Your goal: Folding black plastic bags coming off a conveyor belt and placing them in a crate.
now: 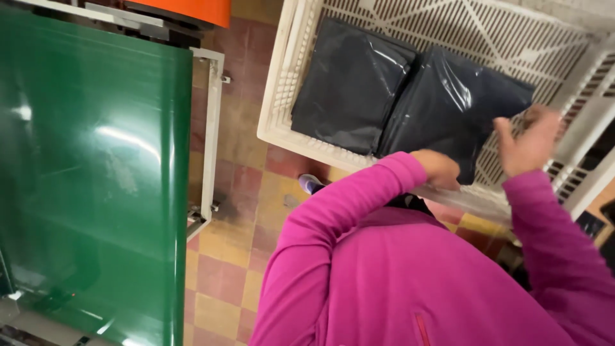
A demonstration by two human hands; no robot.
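Here we see the left hand [439, 169] curled on the near edge of a shiny black bag [448, 106], while the right hand [528, 142] is spread open beside it. Both black bags lie in a white crate [282, 90], next to a green belt [90, 166].

A white plastic crate [282, 96] with a slotted, lattice-pattern bottom stands on a floor of worn red and yellow tiles [224, 282]. Two flat packages in glossy black plastic wrap lie side by side inside it: the left package [349, 83] squarely against the near wall, the right package [448, 106] just beside it, edges touching.
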